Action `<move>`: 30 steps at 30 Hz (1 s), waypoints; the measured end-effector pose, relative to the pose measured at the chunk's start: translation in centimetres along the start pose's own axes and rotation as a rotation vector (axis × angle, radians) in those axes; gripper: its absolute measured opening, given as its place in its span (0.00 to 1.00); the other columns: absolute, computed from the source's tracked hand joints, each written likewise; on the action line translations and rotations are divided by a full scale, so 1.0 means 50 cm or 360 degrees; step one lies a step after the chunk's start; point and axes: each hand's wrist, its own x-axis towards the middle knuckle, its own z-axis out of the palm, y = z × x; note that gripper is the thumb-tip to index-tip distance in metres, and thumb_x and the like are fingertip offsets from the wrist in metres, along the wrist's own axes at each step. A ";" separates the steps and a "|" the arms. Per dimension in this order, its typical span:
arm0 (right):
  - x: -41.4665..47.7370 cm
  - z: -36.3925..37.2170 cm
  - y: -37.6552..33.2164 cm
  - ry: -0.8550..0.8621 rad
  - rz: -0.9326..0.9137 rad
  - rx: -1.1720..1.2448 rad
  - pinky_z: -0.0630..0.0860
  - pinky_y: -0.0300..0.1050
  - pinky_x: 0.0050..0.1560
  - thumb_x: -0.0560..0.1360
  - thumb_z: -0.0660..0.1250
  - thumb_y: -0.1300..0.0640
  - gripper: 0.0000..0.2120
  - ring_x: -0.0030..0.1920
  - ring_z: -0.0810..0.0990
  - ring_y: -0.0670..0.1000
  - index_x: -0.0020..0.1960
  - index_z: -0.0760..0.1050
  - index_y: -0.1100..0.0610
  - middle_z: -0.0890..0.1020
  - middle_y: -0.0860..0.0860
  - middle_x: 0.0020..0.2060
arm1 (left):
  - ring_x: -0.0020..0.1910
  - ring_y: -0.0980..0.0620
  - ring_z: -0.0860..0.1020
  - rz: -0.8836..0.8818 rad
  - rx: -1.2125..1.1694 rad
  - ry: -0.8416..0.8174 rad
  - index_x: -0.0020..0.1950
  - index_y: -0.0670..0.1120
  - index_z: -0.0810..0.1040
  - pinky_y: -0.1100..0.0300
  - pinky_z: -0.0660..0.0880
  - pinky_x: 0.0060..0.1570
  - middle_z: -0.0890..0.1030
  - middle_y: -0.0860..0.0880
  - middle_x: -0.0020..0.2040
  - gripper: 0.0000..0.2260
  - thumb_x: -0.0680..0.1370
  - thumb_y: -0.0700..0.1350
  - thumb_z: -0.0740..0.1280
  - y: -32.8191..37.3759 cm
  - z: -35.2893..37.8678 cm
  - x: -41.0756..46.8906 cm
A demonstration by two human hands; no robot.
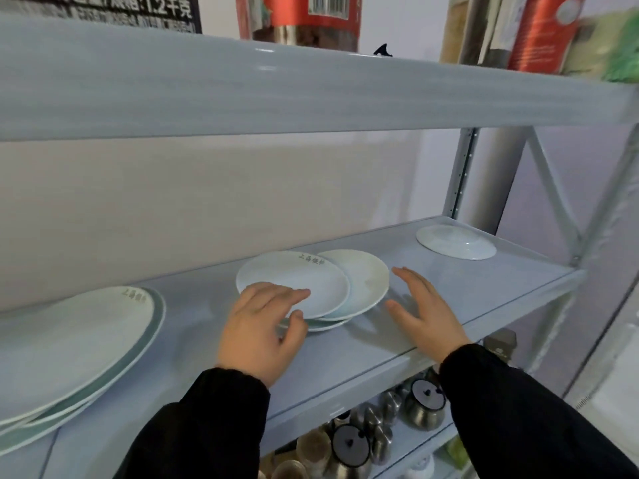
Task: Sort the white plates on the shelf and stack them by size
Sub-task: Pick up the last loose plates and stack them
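On the pale blue shelf [466, 292] lie three groups of white plates. A stack of large plates [69, 344] sits at the left. In the middle is a loose, offset pile of small plates [311, 274], the top one with grey lettering, another [366, 278] sticking out to its right. A single small plate [455, 242] lies upside down at the back right. My left hand [262, 326] rests on the near edge of the middle pile's top plate, fingers over it and thumb at its rim. My right hand [425, 309] hovers open just right of that pile, touching nothing.
The shelf board above [311, 88] hangs low over the plates and carries cans and boxes. Steel pots with black-knobbed lids [423, 404] stand on the shelf below. A grey upright post [498, 174] and diagonal braces close the right end.
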 end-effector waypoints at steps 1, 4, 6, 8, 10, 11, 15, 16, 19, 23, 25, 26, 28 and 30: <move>-0.002 -0.001 -0.001 0.0007 0.0013 0.0008 0.59 0.40 0.69 0.71 0.58 0.30 0.35 0.72 0.60 0.41 0.75 0.60 0.40 0.62 0.44 0.76 | 0.57 0.54 0.75 0.0025 0.0005 0.0043 0.58 0.50 0.83 0.68 0.65 0.62 0.82 0.54 0.53 0.16 0.76 0.50 0.60 0.002 -0.001 0.002; -0.004 -0.001 -0.005 0.0014 0.0043 0.0000 0.61 0.41 0.69 0.71 0.57 0.30 0.35 0.71 0.62 0.42 0.75 0.61 0.42 0.64 0.45 0.75 | 0.57 0.55 0.74 0.0045 -0.0026 0.0037 0.58 0.50 0.83 0.72 0.61 0.61 0.80 0.57 0.53 0.16 0.76 0.49 0.60 0.005 -0.004 0.001; -0.004 -0.001 -0.006 0.0020 0.0048 -0.0026 0.62 0.42 0.69 0.72 0.58 0.31 0.34 0.71 0.63 0.43 0.75 0.62 0.43 0.65 0.45 0.74 | 0.55 0.57 0.74 0.0075 -0.0033 -0.0043 0.58 0.51 0.83 0.76 0.60 0.59 0.80 0.57 0.52 0.16 0.76 0.49 0.60 0.008 -0.004 -0.003; -0.004 -0.001 -0.008 0.0024 0.0045 -0.0038 0.62 0.43 0.70 0.75 0.61 0.34 0.32 0.72 0.64 0.44 0.75 0.62 0.44 0.65 0.45 0.74 | 0.54 0.61 0.73 0.0114 -0.0037 -0.0124 0.58 0.52 0.83 0.79 0.59 0.58 0.79 0.59 0.52 0.16 0.75 0.50 0.60 0.012 -0.002 -0.006; -0.003 -0.001 -0.007 0.0030 0.0028 -0.0045 0.63 0.44 0.71 0.75 0.61 0.35 0.31 0.72 0.63 0.44 0.75 0.62 0.44 0.65 0.45 0.74 | 0.51 0.65 0.72 0.0136 -0.0051 -0.0218 0.58 0.53 0.83 0.80 0.61 0.55 0.79 0.61 0.51 0.16 0.74 0.50 0.61 0.016 0.004 -0.009; -0.003 0.000 -0.006 0.0036 0.0020 -0.0037 0.63 0.44 0.71 0.74 0.60 0.33 0.32 0.72 0.63 0.44 0.74 0.62 0.44 0.64 0.45 0.74 | 0.50 0.66 0.72 0.0155 -0.0051 -0.0269 0.57 0.54 0.83 0.79 0.63 0.53 0.79 0.62 0.51 0.16 0.74 0.50 0.61 0.017 0.008 -0.011; -0.004 -0.006 0.002 0.0062 0.0020 0.0126 0.63 0.42 0.70 0.72 0.59 0.31 0.34 0.70 0.64 0.42 0.74 0.63 0.44 0.65 0.44 0.73 | 0.49 0.65 0.77 0.0191 -0.0061 -0.0394 0.56 0.57 0.82 0.74 0.69 0.48 0.80 0.64 0.49 0.15 0.73 0.50 0.62 0.031 0.020 -0.020; -0.003 -0.011 0.006 0.0082 0.0041 0.0212 0.63 0.41 0.69 0.72 0.59 0.33 0.33 0.70 0.64 0.41 0.74 0.64 0.44 0.66 0.43 0.72 | 0.48 0.66 0.78 0.0180 -0.0082 -0.0413 0.56 0.59 0.82 0.73 0.71 0.47 0.80 0.65 0.49 0.14 0.74 0.50 0.62 0.041 0.025 -0.021; 0.003 -0.023 0.021 0.0142 0.0147 0.0525 0.64 0.42 0.69 0.75 0.64 0.40 0.25 0.69 0.66 0.39 0.71 0.66 0.42 0.69 0.42 0.70 | 0.48 0.66 0.77 0.0223 -0.0100 -0.0484 0.58 0.60 0.80 0.73 0.71 0.45 0.79 0.66 0.50 0.14 0.74 0.51 0.62 0.098 0.056 -0.011; 0.005 -0.054 0.057 0.0034 0.0150 0.0770 0.65 0.42 0.70 0.71 0.64 0.37 0.27 0.68 0.67 0.36 0.69 0.68 0.40 0.70 0.40 0.68 | 0.48 0.70 0.73 0.0400 -0.0071 -0.0593 0.61 0.61 0.77 0.75 0.68 0.47 0.77 0.67 0.50 0.15 0.75 0.51 0.63 0.203 0.146 0.028; 0.013 -0.093 0.094 0.0001 0.0062 0.0608 0.63 0.39 0.69 0.72 0.63 0.38 0.29 0.68 0.66 0.36 0.71 0.66 0.42 0.69 0.40 0.69 | 0.48 0.70 0.71 0.0460 -0.0043 -0.0613 0.61 0.60 0.77 0.75 0.67 0.48 0.78 0.65 0.51 0.15 0.75 0.51 0.63 0.237 0.193 0.052; 0.021 -0.118 0.118 0.0000 0.0010 0.0473 0.63 0.38 0.69 0.73 0.64 0.40 0.29 0.68 0.66 0.37 0.72 0.65 0.44 0.69 0.41 0.69 | 0.49 0.69 0.73 0.0461 -0.0031 -0.0608 0.61 0.60 0.78 0.74 0.68 0.48 0.79 0.64 0.51 0.15 0.75 0.51 0.63 0.244 0.215 0.062; 0.045 -0.171 0.175 -0.0004 -0.0044 0.0218 0.60 0.35 0.67 0.75 0.66 0.45 0.29 0.68 0.64 0.38 0.74 0.64 0.47 0.67 0.44 0.71 | 0.50 0.68 0.74 0.0406 -0.0022 -0.0585 0.59 0.60 0.79 0.73 0.69 0.49 0.79 0.64 0.51 0.14 0.75 0.51 0.62 0.249 0.253 0.075; 0.072 -0.216 0.234 -0.0040 -0.0020 0.0038 0.59 0.35 0.66 0.75 0.67 0.47 0.30 0.70 0.63 0.42 0.75 0.62 0.48 0.64 0.46 0.73 | 0.50 0.70 0.73 0.0342 -0.0026 -0.0555 0.58 0.59 0.80 0.76 0.66 0.50 0.79 0.64 0.51 0.14 0.75 0.51 0.62 0.246 0.277 0.076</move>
